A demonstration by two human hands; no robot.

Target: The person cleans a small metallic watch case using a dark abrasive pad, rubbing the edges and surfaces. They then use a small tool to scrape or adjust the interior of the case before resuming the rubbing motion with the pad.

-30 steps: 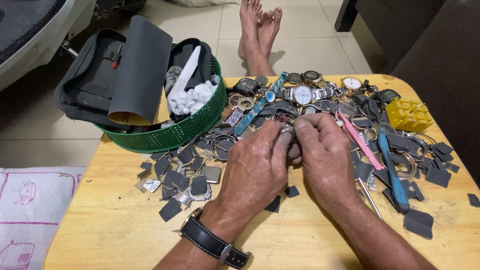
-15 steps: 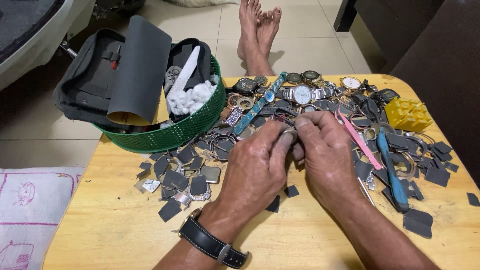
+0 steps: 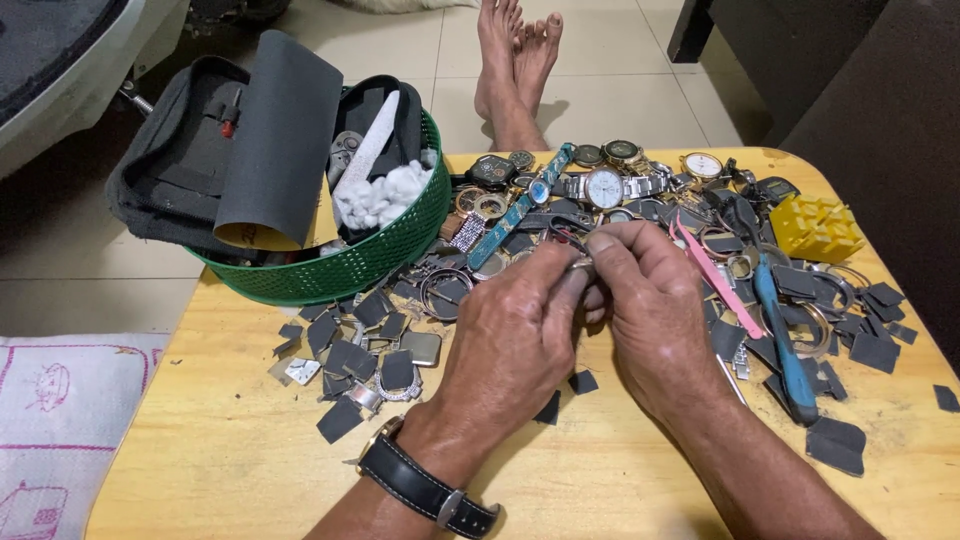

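Almost nothing has moved since the earlier frame: both hands stay together over the middle of the table, only the fingertips seem a little closer to each other.

From the head view, I see my left hand (image 3: 515, 335) curled, with thumb and first finger pinched on a small metal part (image 3: 581, 264). It looks like a small piece from a watch, but it is too small to tell exactly. My right hand (image 3: 655, 305) is also curled, and its fingertips close on the same part from the other side. So the part is held between both hands, just above the wooden table (image 3: 200, 470), in front of the heap of watches (image 3: 600, 185).

Around the hands lie many dark square pieces (image 3: 345, 355), some with metal backs. A pink tool (image 3: 715, 275) and a blue tool (image 3: 780, 325) lie just right of my right hand, untouched. A yellow block (image 3: 815, 228) stands at the far right. A green basket (image 3: 370, 255) with a dark pouch (image 3: 190, 165) and white cotton (image 3: 385, 195) stands at the left.

I judge the work is somewhere in the middle: many pieces are already spread out, while many watches in the heap seem still whole.
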